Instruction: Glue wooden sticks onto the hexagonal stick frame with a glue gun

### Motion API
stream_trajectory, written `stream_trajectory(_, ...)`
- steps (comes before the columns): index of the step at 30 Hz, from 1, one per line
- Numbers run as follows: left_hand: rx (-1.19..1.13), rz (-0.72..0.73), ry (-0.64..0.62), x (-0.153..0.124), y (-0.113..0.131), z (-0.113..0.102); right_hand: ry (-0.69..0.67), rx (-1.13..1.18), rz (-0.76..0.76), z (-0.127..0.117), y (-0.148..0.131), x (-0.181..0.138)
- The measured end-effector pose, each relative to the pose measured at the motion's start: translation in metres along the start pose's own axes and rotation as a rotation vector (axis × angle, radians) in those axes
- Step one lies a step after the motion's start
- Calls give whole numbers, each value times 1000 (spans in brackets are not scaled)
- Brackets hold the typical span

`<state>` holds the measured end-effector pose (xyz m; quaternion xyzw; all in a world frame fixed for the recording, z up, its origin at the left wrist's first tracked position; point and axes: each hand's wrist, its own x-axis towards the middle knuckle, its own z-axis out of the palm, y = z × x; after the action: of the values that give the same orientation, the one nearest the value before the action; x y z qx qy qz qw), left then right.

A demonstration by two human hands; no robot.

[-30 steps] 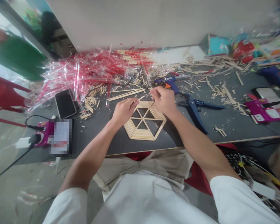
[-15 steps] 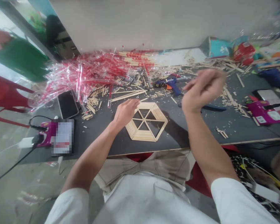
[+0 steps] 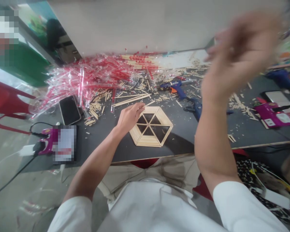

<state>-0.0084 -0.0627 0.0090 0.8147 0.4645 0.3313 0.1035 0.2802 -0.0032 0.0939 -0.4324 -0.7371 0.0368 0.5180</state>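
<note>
A hexagonal frame of pale wooden sticks lies flat on the dark table, with spokes meeting at its middle and some of its sections filled with rows of sticks. At its upper left edge is my left hand, fingers pinched on a short wooden stick that pokes out to the right. My right hand is raised high at the right, well above the table and close to the camera. Motion smears its fingers, and I cannot make out whether they hold anything. Below the right forearm, a blue-handled hand tool is partly covered.
A blue glue gun lies behind the frame. Red and clear plastic wrappers heap up at the back left, beside loose sticks and cut scraps. Phones and purple power strips lie at both sides.
My right hand has risen up and to the right, closer to the camera, uncovering more of the blue-handled tool. My left hand stays at the frame with the short stick.
</note>
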Motion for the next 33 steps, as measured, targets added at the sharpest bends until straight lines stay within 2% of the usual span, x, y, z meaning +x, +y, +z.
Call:
stream_trajectory(1, 0, 15, 8, 0, -1, 0, 31, -32, 25, 7, -5, 5)
stream_trajectory(2, 0, 28, 16, -1, -1, 0, 2, -49, 34, 15, -9, 8)
stream_trajectory(6, -2, 56, 58, -1, -3, 0, -303, -2, 102, 38, -17, -5)
stream_trajectory(10, 6, 65, 89, -1, -2, -1, -491, 111, 177, 47, -23, -35)
stream_trajectory(14, 27, 83, 132, -1, 1, -2, -664, 264, 105, 60, -33, -57)
stream_trajectory(17, 33, 81, 131, -1, 2, -3, -655, 302, 54, 72, -33, -66)
stream_trajectory(21, 31, 49, 64, -1, 2, -4, -604, 298, 61, 80, -24, -73)
stream_trajectory(26, 23, 0, 20, -1, 4, -7, -562, 266, 18, 85, -19, -78)
stream_trajectory(33, 1, 24, -25, 1, -2, -12, -578, 217, -31, 86, -20, -79)
